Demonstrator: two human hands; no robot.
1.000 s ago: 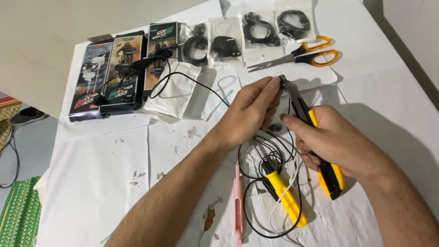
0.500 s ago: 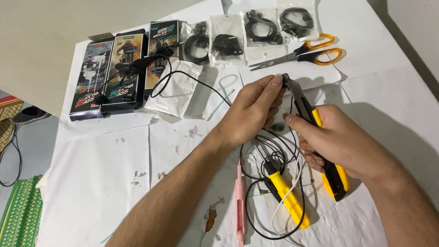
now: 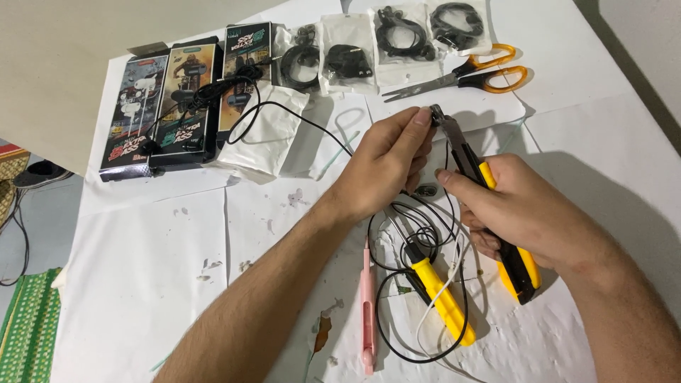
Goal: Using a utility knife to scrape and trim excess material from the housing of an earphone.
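Pliers (image 3: 489, 206) stay clamped in the right hand (image 3: 528, 213), jaws at the black wire (image 3: 333, 135). Left hand (image 3: 386, 167) keeps pinching its end; nothing has shifted.

Orange-handled scissors (image 3: 464, 72), three printed boxes (image 3: 186, 99), pink tool (image 3: 367, 312)

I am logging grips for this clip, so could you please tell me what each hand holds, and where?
The right hand grips the pliers by their yellow-and-black handles. The left hand pinches a thin black cable at the pliers' tip.
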